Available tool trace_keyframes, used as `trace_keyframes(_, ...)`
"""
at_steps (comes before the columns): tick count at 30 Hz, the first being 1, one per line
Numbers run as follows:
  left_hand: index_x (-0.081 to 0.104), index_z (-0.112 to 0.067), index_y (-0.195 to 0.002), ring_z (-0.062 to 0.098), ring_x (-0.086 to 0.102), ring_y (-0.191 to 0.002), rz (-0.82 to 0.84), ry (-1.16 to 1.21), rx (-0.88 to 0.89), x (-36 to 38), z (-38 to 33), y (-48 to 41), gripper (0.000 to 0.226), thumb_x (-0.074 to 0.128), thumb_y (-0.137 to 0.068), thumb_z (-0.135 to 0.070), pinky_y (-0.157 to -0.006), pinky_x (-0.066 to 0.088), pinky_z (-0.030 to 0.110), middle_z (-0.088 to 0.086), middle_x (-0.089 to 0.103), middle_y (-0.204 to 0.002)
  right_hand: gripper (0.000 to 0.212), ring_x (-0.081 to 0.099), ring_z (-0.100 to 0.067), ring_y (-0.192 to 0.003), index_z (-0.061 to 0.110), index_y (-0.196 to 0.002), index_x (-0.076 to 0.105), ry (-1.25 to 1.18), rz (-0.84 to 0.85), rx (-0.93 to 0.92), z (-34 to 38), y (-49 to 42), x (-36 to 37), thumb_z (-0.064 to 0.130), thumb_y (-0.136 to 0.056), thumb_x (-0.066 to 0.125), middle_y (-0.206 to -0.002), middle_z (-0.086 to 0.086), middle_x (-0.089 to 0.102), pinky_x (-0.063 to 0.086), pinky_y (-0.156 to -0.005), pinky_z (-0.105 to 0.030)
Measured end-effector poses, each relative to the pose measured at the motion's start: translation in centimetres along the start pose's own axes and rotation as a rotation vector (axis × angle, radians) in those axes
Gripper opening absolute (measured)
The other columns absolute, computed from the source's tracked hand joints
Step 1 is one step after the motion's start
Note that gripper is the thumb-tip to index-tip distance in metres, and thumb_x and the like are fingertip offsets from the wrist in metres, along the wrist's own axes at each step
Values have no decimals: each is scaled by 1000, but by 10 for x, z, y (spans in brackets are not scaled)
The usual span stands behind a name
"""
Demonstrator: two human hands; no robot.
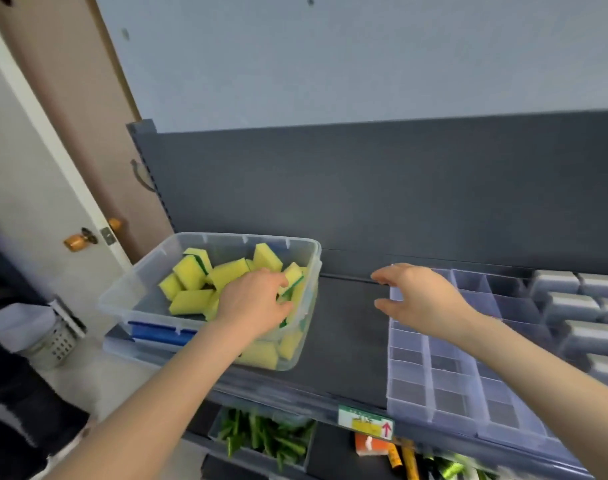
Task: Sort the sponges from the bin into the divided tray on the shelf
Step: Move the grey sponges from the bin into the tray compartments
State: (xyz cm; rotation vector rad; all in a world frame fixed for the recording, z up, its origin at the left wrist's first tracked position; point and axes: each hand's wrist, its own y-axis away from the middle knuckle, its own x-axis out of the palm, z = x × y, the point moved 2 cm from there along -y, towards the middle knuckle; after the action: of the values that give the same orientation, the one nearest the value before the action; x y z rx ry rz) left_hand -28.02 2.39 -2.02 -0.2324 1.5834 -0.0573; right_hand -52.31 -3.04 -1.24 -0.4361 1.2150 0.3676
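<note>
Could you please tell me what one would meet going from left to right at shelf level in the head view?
In order: orange door knob → clear bin of yellow sponges → bare strip of shelf → divided tray → stacked grey blocks.

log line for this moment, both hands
phase: pick from bin | left hand: in clear bin on yellow sponges, grip unclear | right hand: open above divided tray

Open from above over the clear bin [226, 234] and the divided tray [428, 375], with a bare strip of dark shelf [347, 323] between them, hemmed behind by the upright back panel [399, 188] and at right by stacked grey blocks [572, 306]
</note>
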Motion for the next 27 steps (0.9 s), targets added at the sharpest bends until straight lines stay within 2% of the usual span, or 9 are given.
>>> trace_keyframes(8,61,-34,-115,14,58,-95,31,51,-55,3,120,-4,35,59,-83,-50,-64,46,28,-11,61,-113,42,57,-14,-112,26,-127,54,-69,14,-45,86,-50,39,30,-86,60,-126,8,58,48,-91,-31)
trace_keyframes(12,60,-36,-119,13,59,-100,72,100,-64,18,156,-15,40,60,-81,-50,-69,47,28,-12,61,-117,41,57,-14,-110,27,-126,55,-67,52,-76,113,-76,61,30,-85,60,-125,10,59,50,-88,-30)
trace_keyframes(17,59,-37,-120,12,58,-104,120,126,-82,37,179,-34,43,60,-80,-53,-72,47,28,-12,60,-119,42,57,-15,-109,30,-128,52,-33,99,-148,133,-115,84,31,-87,58,-124,8,58,50,-83,-29)
trace_keyframes(19,58,-37,-120,12,58,-103,144,122,-98,43,184,-41,44,61,-80,-54,-71,46,28,-13,60,-119,42,56,-15,-111,29,-129,52,-36,103,-195,137,-131,92,29,-87,58,-126,7,57,49,-85,-27)
trace_keyframes(23,54,-34,-127,12,57,-106,250,125,-87,54,186,-54,50,61,-81,-53,-73,47,28,-12,59,-122,41,53,-16,-115,30,-127,53,-25,141,-302,145,-157,107,28,-86,58,-127,8,57,48,-90,-32)
trace_keyframes(27,51,-32,-129,15,58,-104,345,70,-42,67,174,-71,61,62,-76,-59,-78,53,35,-9,61,-120,42,50,-14,-116,34,-124,54,40,162,-411,148,-177,121,31,-83,59,-124,13,57,42,-87,-27)
